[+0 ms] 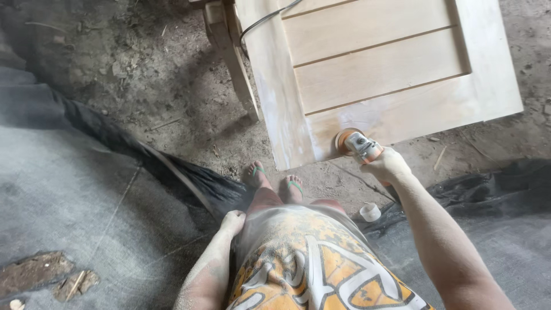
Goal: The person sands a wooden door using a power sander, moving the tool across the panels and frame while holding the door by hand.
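A pale wooden door panel [379, 69] with grooved slats lies flat on a support ahead of me. My right hand [387, 165] grips an orange and grey angle grinder [357, 143], its disc pressed on the panel's near edge. A black cord [265, 18] runs across the panel's top left. My left hand [232, 221] hangs by my hip, dusty, fingers curled with nothing in them. My feet in green-strapped sandals [274, 179] stand just below the panel's corner.
A wooden trestle leg [235, 63] slants under the panel's left side. A small white roll [370, 212] lies on the dirt floor by my right leg. Black sheeting [189, 181] edges a grey concrete slab [63, 195] at left.
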